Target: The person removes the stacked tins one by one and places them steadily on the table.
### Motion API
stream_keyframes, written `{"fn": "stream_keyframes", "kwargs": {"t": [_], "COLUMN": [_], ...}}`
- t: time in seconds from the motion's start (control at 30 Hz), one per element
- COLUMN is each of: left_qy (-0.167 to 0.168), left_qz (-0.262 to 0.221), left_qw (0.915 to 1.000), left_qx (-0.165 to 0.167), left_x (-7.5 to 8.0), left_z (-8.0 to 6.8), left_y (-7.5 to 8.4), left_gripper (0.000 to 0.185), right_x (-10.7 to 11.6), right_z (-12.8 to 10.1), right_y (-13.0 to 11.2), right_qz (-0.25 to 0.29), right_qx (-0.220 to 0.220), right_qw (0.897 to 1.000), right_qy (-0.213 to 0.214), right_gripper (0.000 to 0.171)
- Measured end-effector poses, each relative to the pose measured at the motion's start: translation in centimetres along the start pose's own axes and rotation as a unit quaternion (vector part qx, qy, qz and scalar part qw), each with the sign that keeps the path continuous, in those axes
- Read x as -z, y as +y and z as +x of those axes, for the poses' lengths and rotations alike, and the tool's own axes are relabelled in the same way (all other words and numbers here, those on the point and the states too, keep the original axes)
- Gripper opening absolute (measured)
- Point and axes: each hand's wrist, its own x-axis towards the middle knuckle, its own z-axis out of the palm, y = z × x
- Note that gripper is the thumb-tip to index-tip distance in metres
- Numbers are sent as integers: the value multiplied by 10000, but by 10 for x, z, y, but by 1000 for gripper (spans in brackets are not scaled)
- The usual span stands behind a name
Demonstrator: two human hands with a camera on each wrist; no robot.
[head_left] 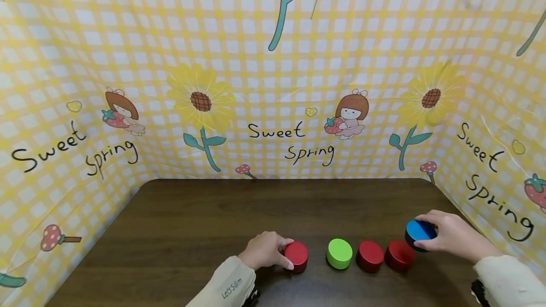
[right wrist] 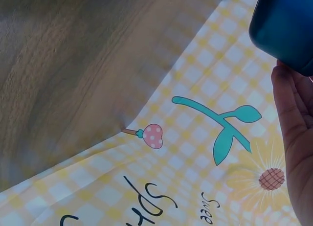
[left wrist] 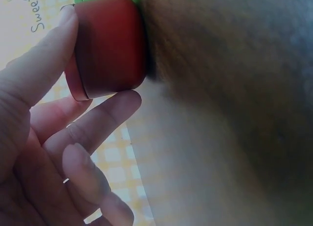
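Several round lidded tins stand in a row on the dark wooden table. At the row's left end my left hand [head_left: 266, 251] pinches a red tin [head_left: 296, 257] between thumb and fingers. In the left wrist view that red tin [left wrist: 110, 47] shows a lid seam, and its base is close to the tabletop. My right hand [head_left: 452, 233] grips a blue tin [head_left: 420, 235] at the right end, seemingly above the table. Only part of the blue tin [right wrist: 288, 33] shows in the right wrist view. A green tin [head_left: 339, 253] and two red tins, one nearer the middle [head_left: 370, 256] and another [head_left: 400, 255], stand between the hands.
Yellow checked cloth [head_left: 277, 84] with flower prints hangs behind and along both sides of the table [head_left: 204, 212]. Bare wood stretches behind the row and to the left.
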Motion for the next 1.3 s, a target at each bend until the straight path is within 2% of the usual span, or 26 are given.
{"fn": "stream_keyframes", "kwargs": {"t": [0.3, 0.73, 1.03, 1.3], "left_qy": [221, 146, 110, 148], "left_qz": [75, -25, -46, -53], "left_qw": [9996, 9998, 9999, 9999], "left_qx": [-159, -90, -7, -6], "left_x": [-1, -5, -3, -4], "left_z": [-2, -1, -1, -1], "left_y": [-2, -3, -2, -4], "left_gripper": [58, 58, 58, 59], "right_x": [-5, -13, -22, -29], "right_z": [-6, -21, -23, -24], "right_y": [8, 26, 26, 26], "right_qz": [-172, -305, -225, -155], "right_qx": [175, -210, -513, -529], "right_qw": [9995, 9993, 9984, 9982], "right_qy": [181, 9, -108, 215], "right_gripper": [49, 50, 51, 51]}}
